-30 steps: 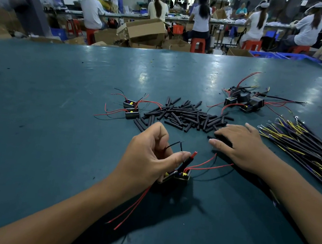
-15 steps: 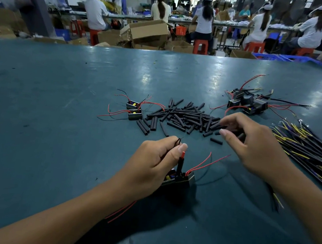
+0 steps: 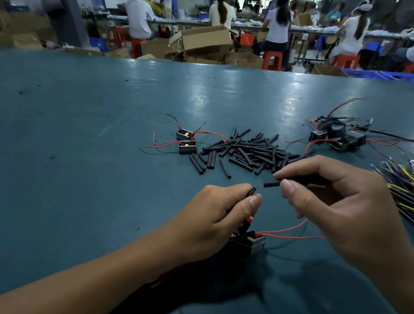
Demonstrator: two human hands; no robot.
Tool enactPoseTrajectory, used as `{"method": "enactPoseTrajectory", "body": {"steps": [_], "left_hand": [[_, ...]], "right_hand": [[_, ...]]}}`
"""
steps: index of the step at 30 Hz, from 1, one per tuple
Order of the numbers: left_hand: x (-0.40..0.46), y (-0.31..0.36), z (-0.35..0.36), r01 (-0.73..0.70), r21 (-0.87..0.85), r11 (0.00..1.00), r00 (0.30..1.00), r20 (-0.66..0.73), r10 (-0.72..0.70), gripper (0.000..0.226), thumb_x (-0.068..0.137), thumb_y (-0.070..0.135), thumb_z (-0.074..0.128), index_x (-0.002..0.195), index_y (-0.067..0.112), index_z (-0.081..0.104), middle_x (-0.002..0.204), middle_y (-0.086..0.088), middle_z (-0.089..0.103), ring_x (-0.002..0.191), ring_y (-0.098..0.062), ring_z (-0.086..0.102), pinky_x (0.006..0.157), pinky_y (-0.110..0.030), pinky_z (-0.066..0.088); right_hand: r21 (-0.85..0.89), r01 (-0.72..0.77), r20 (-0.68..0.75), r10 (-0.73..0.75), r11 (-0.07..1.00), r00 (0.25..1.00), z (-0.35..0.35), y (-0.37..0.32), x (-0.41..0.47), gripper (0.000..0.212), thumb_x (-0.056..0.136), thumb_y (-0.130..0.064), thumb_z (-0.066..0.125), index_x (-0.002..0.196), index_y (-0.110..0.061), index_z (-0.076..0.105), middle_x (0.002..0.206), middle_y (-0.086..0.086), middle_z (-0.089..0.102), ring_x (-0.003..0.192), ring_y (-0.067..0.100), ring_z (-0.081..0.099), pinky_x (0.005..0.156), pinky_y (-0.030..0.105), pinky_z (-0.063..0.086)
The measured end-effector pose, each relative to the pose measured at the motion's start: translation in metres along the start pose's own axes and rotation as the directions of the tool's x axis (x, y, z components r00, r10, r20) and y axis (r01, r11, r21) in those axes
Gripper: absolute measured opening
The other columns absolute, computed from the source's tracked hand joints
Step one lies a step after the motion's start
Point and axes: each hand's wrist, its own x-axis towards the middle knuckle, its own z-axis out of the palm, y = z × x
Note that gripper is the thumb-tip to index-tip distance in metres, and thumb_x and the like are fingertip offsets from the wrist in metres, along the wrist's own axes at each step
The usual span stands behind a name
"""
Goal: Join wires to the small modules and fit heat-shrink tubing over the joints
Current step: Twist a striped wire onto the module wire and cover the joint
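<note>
My left hand pinches the tip of a thin black wire that rises from a small black module on the table below it. Red wires trail right from that module. My right hand pinches a short black heat-shrink tube between thumb and forefinger. The tube's open end points at the wire tip, a small gap apart. A loose pile of black tubes lies just beyond both hands.
Two small modules with red wires sit left of the pile. A cluster of black modules lies at the back right. A bundle of black and yellow wires stretches along the right. People sit at benches beyond the teal table.
My right hand left the tube pile holding one tube and brought it toward the left hand. My left hand lifted the black wire tip upward.
</note>
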Motion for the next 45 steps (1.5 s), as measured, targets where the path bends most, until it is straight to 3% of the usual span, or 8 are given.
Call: {"method": "enactPoseTrajectory", "body": {"steps": [11, 14, 17, 23, 28, 33, 38, 45], "left_hand": [[-0.001, 0.003, 0.004, -0.012, -0.009, 1.000, 1.000, 0.004, 0.013, 0.040, 0.103, 0.035, 0.042, 0.078, 0.004, 0.052, 0.062, -0.002, 0.050, 0.058, -0.023, 0.049, 0.056, -0.043, 0.041], [-0.002, 0.001, 0.006, 0.025, -0.056, 0.998, 0.999, 0.025, -0.024, 0.024, 0.101, 0.030, 0.054, 0.088, 0.009, 0.054, 0.062, 0.004, 0.049, 0.055, -0.014, 0.045, 0.052, -0.030, 0.039], [-0.003, 0.000, 0.008, 0.050, -0.109, 0.993, 0.998, 0.041, -0.046, 0.005, 0.098, 0.025, 0.060, 0.100, 0.021, 0.056, 0.062, 0.006, 0.049, 0.054, -0.009, 0.042, 0.052, -0.021, 0.035], [-0.002, -0.003, 0.011, 0.083, -0.269, 0.959, 0.996, 0.034, -0.077, 0.018, 0.095, 0.029, 0.063, 0.109, 0.020, 0.057, 0.081, 0.000, 0.057, 0.065, -0.031, 0.051, 0.060, -0.046, 0.049], [-0.001, -0.008, 0.011, 0.139, -0.304, 0.943, 0.990, 0.038, -0.134, 0.020, 0.092, 0.017, 0.066, 0.110, 0.019, 0.058, 0.095, -0.001, 0.064, 0.071, -0.040, 0.059, 0.065, -0.060, 0.050], [-0.002, -0.007, 0.012, 0.132, -0.346, 0.929, 0.991, 0.053, -0.122, 0.014, 0.091, 0.028, 0.062, 0.104, 0.033, 0.061, 0.080, 0.011, 0.070, 0.062, -0.008, 0.062, 0.060, -0.028, 0.051], [0.002, -0.011, -0.004, 0.155, -0.161, 0.975, 0.984, 0.114, -0.137, 0.028, 0.090, 0.030, 0.073, 0.116, 0.031, 0.062, 0.101, 0.015, 0.071, 0.071, -0.027, 0.062, 0.068, -0.048, 0.055], [0.000, -0.026, -0.021, 0.144, 0.190, 0.971, 0.926, 0.319, -0.200, 0.016, 0.092, 0.018, 0.068, 0.105, 0.026, 0.069, 0.086, 0.017, 0.067, 0.075, -0.006, 0.062, 0.066, -0.013, 0.044]], "right_hand": [[-0.076, 0.089, 0.021, -0.087, 0.993, 0.996, 0.004, -0.001, -0.001, 0.005, 0.083, -0.021, 0.073, 0.087, -0.023, 0.070, 0.077, -0.007, 0.069, 0.065, 0.011, 0.065, 0.061, 0.017, 0.050], [0.169, -0.027, 0.072, 0.015, 0.985, 0.997, 0.007, 0.001, -0.001, 0.008, 0.084, -0.017, 0.072, 0.090, -0.022, 0.070, 0.073, -0.006, 0.069, 0.061, 0.006, 0.064, 0.058, 0.016, 0.051], [0.143, -0.055, 0.093, 0.041, 0.988, 0.995, 0.007, 0.005, -0.002, 0.004, 0.088, -0.022, 0.069, 0.092, -0.022, 0.071, 0.074, -0.003, 0.069, 0.059, 0.008, 0.062, 0.053, 0.023, 0.052], [-0.235, 0.160, 0.030, -0.157, 0.959, 0.987, 0.008, 0.004, -0.002, 0.004, 0.090, -0.026, 0.068, 0.086, -0.025, 0.068, 0.076, -0.011, 0.066, 0.069, 0.010, 0.063, 0.056, 0.023, 0.047], [-0.230, 0.053, -0.036, -0.063, 0.972, 0.997, 0.009, 0.008, -0.002, 0.013, 0.087, -0.032, 0.070, 0.076, -0.025, 0.066, 0.066, -0.011, 0.063, 0.056, 0.014, 0.057, 0.052, 0.032, 0.044], [-0.217, 0.073, 0.003, -0.074, 0.974, 0.997, 0.018, 0.009, -0.003, 0.021, 0.087, -0.030, 0.071, 0.074, -0.015, 0.064, 0.063, -0.007, 0.064, 0.056, 0.015, 0.059, 0.053, 0.033, 0.046], [-0.240, 0.069, 0.037, -0.062, 0.968, 0.997, 0.014, 0.014, -0.005, 0.019, 0.085, -0.029, 0.071, 0.072, -0.016, 0.064, 0.060, -0.011, 0.061, 0.057, 0.012, 0.059, 0.052, 0.028, 0.045], [-0.229, 0.094, 0.104, -0.072, 0.969, 0.992, 0.014, 0.023, -0.006, 0.017, 0.085, -0.030, 0.072, 0.075, -0.018, 0.064, 0.062, -0.010, 0.061, 0.057, 0.011, 0.058, 0.051, 0.027, 0.044]]}}
